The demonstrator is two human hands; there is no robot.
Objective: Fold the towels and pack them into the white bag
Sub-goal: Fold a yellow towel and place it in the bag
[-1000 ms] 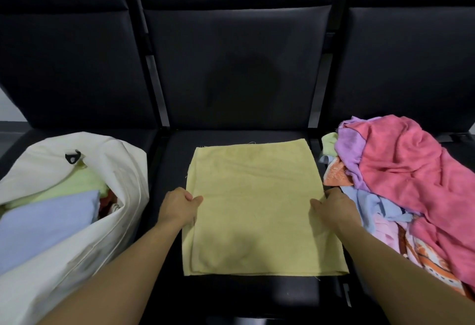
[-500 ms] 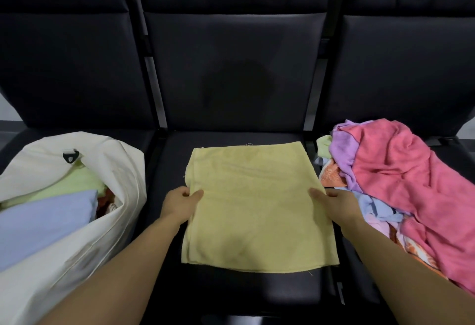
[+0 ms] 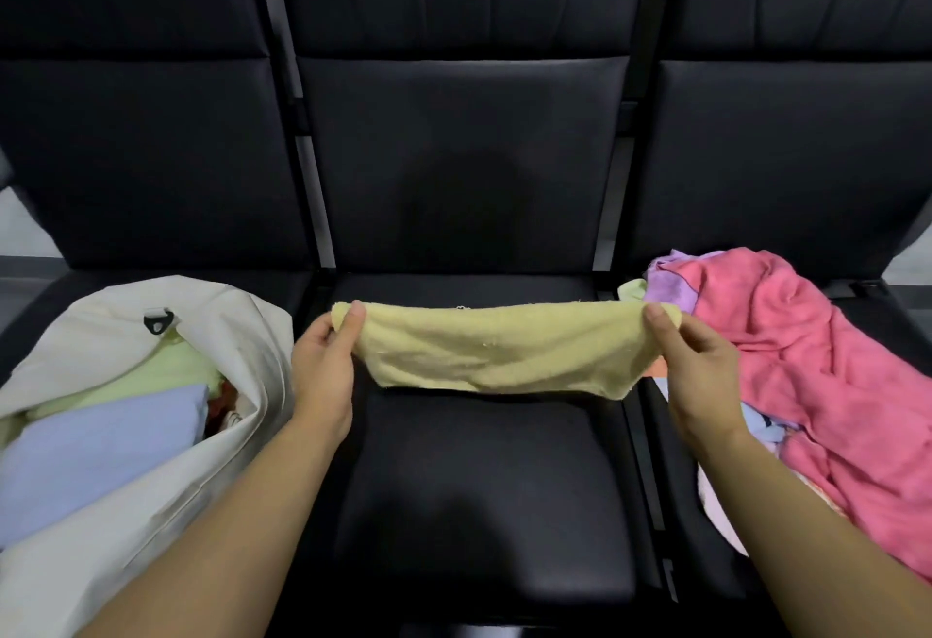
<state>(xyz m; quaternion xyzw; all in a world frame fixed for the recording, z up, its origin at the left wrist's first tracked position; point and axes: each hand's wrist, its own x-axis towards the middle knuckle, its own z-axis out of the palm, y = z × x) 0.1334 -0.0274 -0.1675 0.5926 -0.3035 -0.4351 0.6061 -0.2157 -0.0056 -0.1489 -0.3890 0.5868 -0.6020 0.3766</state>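
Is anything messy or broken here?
Nothing looks broken. The only mess is the pile of unfolded towels heaped on the right seat, waiting to be folded. The yellow towel is held up between the left hand and the right hand.

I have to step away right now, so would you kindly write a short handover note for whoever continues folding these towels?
Left hand and right hand each pinch one end of the yellow towel, held stretched above the middle seat, partly folded.
The white bag lies open on the left seat with a blue towel and a light green towel already inside.
A pile of unfolded towels, with a pink towel on top, waits on the right seat.
Left: finish folding the yellow one, bag it, then work through the pile.
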